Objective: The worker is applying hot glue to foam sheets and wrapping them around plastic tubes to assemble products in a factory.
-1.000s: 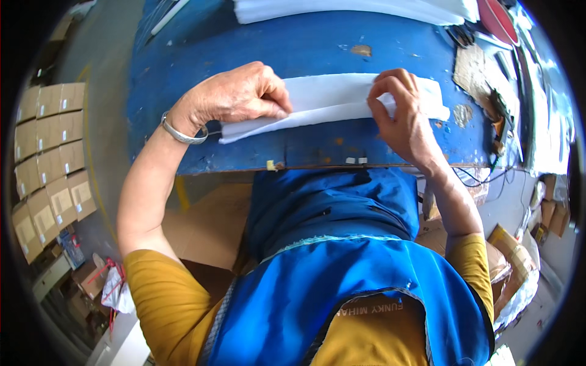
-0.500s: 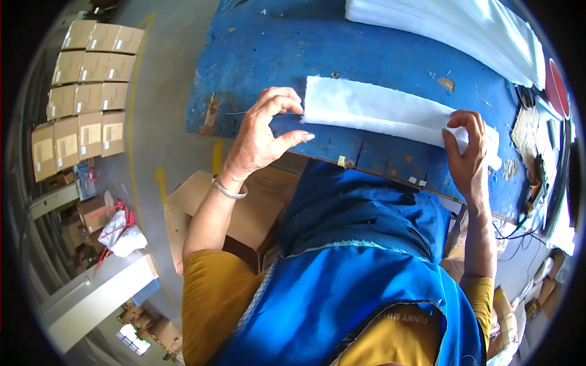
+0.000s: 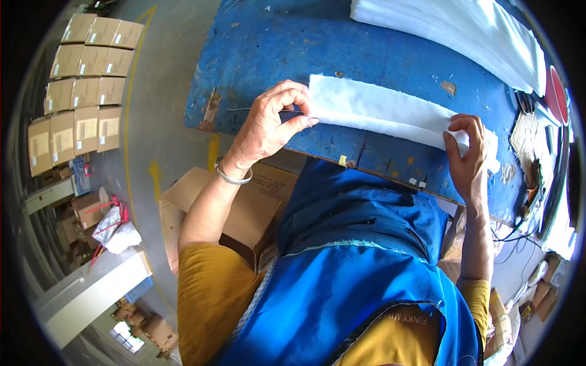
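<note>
The left hand point(image 3: 268, 125) pinches the near-left end of a long white fabric strip point(image 3: 384, 113), thumb and fingertips pressed together on its corner, with a thin dark thing between them that I cannot make out (a needle or a clip, perhaps). A silver bangle point(image 3: 232, 177) sits on that wrist. The right hand point(image 3: 467, 161) holds the strip's other end the same way, fingers curled over the top and thumb beneath, nipping the edge where it nears the front of the desk point(image 3: 342, 55). Between the two hands the strip lies flat across the worn blue top, running slantwise from upper left to lower right and looking folded along its length.

To do this well, I would judge that both pinches should hold even tension so the long edges stay matched and no ripple forms in the middle; the ends look like the places where layers would slip apart first.

Further back a stack of white sheets point(image 3: 458, 30) rests well apart from the strip. At the desk's right edge lie small tools and cables, too crowded to tell apart. Below the left arm stands an open cardboard box point(image 3: 207, 201), and rows of closed cartons point(image 3: 79, 79) sit on the floor beyond.
</note>
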